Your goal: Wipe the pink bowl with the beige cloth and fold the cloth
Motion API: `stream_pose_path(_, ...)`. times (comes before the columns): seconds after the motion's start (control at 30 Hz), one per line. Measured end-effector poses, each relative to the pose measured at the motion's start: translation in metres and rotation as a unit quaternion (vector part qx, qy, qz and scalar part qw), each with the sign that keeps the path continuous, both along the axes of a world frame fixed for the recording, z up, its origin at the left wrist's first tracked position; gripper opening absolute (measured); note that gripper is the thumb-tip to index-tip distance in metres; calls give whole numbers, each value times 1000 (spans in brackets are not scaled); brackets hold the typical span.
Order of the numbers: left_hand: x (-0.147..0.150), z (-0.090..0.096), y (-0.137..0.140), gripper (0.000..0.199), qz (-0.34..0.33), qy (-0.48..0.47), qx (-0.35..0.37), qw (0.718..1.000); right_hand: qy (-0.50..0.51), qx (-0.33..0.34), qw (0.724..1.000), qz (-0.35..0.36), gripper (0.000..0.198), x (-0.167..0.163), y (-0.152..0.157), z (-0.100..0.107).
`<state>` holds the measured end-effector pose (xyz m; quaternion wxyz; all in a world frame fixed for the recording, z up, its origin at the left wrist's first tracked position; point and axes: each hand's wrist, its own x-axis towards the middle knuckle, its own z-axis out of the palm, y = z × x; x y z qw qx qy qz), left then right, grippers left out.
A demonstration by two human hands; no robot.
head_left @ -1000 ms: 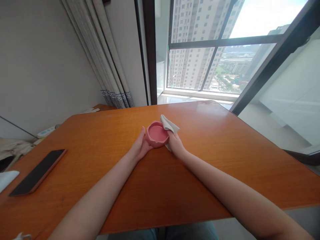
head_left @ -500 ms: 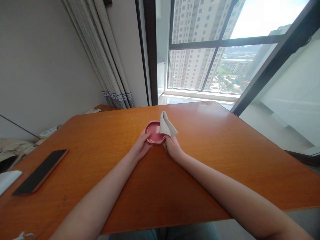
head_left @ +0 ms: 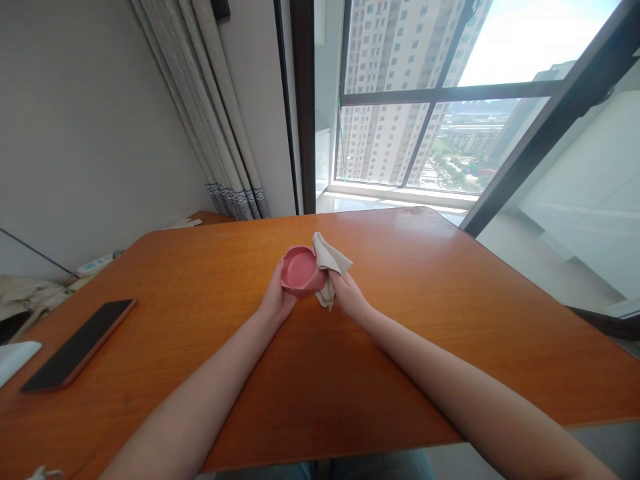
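Note:
A small pink dish with a wavy rim is held above the middle of the table, tilted so its inside faces me. My left hand is closed around its left side. A light beige cloth lies folded over the dish's right rim, one end hanging down below. My right hand grips this cloth at the right of the dish; the fingertips are partly hidden behind the fabric.
The orange-brown wooden table spreads out on all sides of my hands. A long flat black object with a reddish edge rests at the left. A white object sits beside it. Behind the table are a curtain and a window.
The dish has shifted slightly left and turned in my left hand, showing more of its outer wall. The cloth has slid lower around the rim with my right hand.

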<state>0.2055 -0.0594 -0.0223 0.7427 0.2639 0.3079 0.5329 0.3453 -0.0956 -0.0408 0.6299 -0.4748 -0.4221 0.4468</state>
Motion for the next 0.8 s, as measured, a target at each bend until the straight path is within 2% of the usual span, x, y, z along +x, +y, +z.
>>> stream_pose_path(0.13, -3, 4, 4, 38, -2, -33, 8, 999, 81, -61, 994, 33, 46, 4, 8, -11)
stream_pose_path(0.3, 2, 2, -2, 35, -1, -6, 6, 1000, 203, -73, 974, 65, 43, -4, 5, -3)
stream_pose_path(0.5, -1, 0, 4, 37, 45, -21, 32, 998, 184, -76, 972, 126, 36, -13, -1, 0)
stream_pose_path(0.67, -3, 1, 3, 46, -28, 50, 65, 996, 177, -51, 981, 54, 42, -4, 5, -2)
stream_pose_path(0.8, 1, 3, -7, 45, -91, 92, 8, 992, 167, -59, 984, 15, 41, 7, 10, 0)
